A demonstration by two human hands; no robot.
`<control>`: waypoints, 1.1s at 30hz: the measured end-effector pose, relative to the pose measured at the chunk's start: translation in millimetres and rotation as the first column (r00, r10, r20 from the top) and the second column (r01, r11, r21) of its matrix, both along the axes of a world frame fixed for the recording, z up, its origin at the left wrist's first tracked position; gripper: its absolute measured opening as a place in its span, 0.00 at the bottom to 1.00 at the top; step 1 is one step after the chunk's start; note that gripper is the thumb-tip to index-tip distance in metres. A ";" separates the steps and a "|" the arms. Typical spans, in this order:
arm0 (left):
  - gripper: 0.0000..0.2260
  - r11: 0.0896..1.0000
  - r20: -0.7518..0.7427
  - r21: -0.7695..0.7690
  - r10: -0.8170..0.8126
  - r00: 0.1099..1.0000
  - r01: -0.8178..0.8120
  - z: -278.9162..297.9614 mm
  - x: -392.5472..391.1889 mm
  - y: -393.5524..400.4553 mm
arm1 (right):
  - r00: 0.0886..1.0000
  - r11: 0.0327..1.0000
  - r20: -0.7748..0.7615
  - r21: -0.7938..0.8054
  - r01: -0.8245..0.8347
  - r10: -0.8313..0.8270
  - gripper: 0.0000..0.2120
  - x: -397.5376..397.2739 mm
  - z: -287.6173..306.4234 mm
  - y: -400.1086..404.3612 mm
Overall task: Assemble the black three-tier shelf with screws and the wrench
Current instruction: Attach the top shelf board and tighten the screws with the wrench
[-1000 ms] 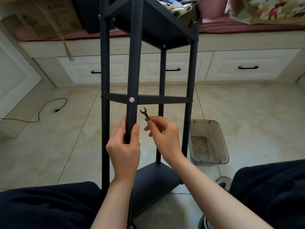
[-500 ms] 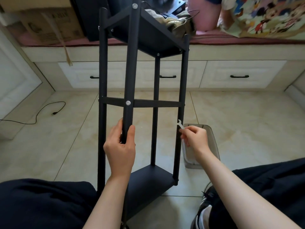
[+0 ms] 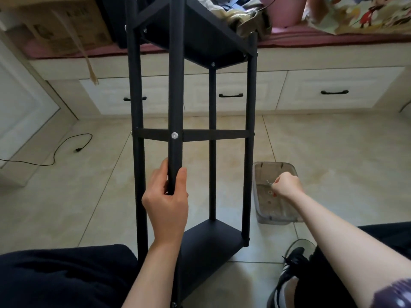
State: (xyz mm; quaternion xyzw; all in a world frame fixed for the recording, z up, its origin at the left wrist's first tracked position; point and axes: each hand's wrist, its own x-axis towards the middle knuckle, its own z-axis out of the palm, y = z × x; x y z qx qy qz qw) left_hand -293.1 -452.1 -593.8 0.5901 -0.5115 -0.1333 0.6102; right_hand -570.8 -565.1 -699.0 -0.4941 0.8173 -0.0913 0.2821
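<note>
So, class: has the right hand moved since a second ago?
Yes. The right hand, pinching the wrench, has gone right, from the front post past the shelf to over the clear bin.

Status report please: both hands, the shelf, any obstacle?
Left hand grips front post of shelf. Right hand holds wrench over clear bin. Shelf upright. No obstacle seen.

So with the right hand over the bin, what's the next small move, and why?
Probably lower the right hand into the clear bin and let go of the wrench, or pick up a part. The hand pinches the wrench just above the bin, where small pieces lie on the bottom, while the left hand grips the shelf post to steady it.
</note>
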 end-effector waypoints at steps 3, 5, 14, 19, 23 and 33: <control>0.13 1.000 0.000 0.003 -0.002 1.000 0.002 -0.6 0.0 -0.3 | 0.998 0.999 -0.059 0.026 -0.023 0.025 0.09 -12.5 -11.5 -14.3; 0.12 1.000 0.007 0.001 -0.004 1.000 0.004 -1.4 0.7 -0.9 | 0.995 0.997 -0.081 0.066 -0.050 0.056 0.11 -18.9 -18.6 -18.8; 0.14 1.000 -0.004 0.012 -0.018 1.000 0.018 1.9 -3.6 -0.4 | 0.993 0.993 -0.083 0.083 -0.080 0.087 0.10 -10.7 -10.2 -17.3; 0.17 0.999 -0.022 0.024 -0.032 0.999 0.033 1.1 -4.7 1.4 | 0.922 0.983 0.385 -0.181 0.032 0.041 0.11 16.7 37.1 -37.7; 0.16 0.999 -0.032 0.022 -0.040 0.999 0.040 0.7 -2.7 3.5 | 0.755 0.970 0.655 -0.209 0.125 0.044 0.09 37.9 82.7 -49.5; 0.12 0.999 -0.032 -0.027 -0.021 0.999 0.020 -2.1 5.3 7.5 | 0.657 0.991 0.754 -0.105 0.082 0.026 0.29 32.2 120.3 -68.4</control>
